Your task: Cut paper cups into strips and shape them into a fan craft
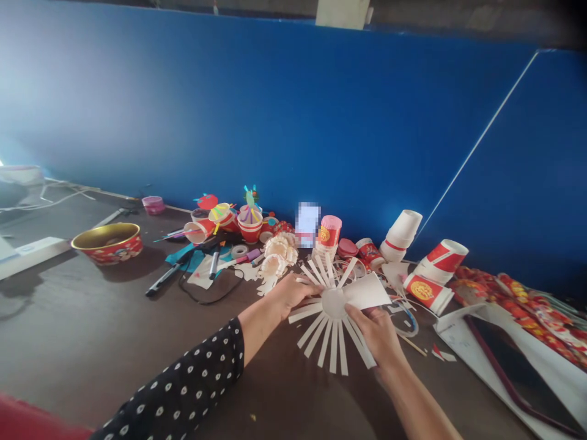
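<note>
Here the right hand (372, 335) pinches a slit white paper cup (364, 292) — its fanned strips (325, 345) lie nearer the left hand (293, 293), whose hold cannot be told

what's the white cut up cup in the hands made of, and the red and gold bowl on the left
The cup looks like white paper card: thin matte walls, cut into flat strips that bend outward. The bowl seems to be printed metal, perhaps tin, going by its glossy gold inside and shiny red outside, though plastic can't be ruled out.
</note>
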### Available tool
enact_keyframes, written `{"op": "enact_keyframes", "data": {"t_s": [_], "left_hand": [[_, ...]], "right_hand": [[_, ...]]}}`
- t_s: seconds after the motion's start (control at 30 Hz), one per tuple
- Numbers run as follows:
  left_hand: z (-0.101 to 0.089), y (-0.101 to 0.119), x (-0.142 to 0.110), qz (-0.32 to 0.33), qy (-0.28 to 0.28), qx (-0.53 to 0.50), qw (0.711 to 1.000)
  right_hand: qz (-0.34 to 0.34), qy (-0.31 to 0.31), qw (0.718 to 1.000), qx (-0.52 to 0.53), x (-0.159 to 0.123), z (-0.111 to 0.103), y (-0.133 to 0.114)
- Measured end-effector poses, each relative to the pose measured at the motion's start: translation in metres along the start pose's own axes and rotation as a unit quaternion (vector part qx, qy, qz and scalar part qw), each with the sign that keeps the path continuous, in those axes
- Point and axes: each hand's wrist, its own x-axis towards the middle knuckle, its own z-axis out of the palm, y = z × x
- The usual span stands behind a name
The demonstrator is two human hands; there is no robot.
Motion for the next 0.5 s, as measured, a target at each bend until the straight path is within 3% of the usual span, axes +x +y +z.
{"op": "enact_keyframes", "data": {"t_s": [0.1, 0.17, 0.23, 0.33, 0.5], "left_hand": [[0.001, 0.003, -0.003, -0.055, -0.059, -0.093, 0.992], [0.002, 0.004, -0.006, -0.035, -0.129, -0.105, 0.985], [0.003, 0.003, -0.007, 0.005, -0.158, -0.085, 0.984], [0.008, -0.001, -0.004, 0.036, -0.124, -0.028, 0.991], [0.018, -0.005, -0.001, 0.105, -0.070, -0.044, 0.991]], "right_hand": [[0.018, -0.011, 0.998, 0.053, 0.000, 0.001, -0.001], [0.008, -0.012, 0.999, 0.040, -0.001, 0.001, -0.003], [-0.015, -0.023, 0.999, 0.020, -0.002, 0.002, -0.005], [-0.048, -0.049, 0.998, 0.005, -0.003, 0.005, -0.007], [-0.099, -0.035, 0.994, -0.019, 0.000, 0.007, 0.002]]}}
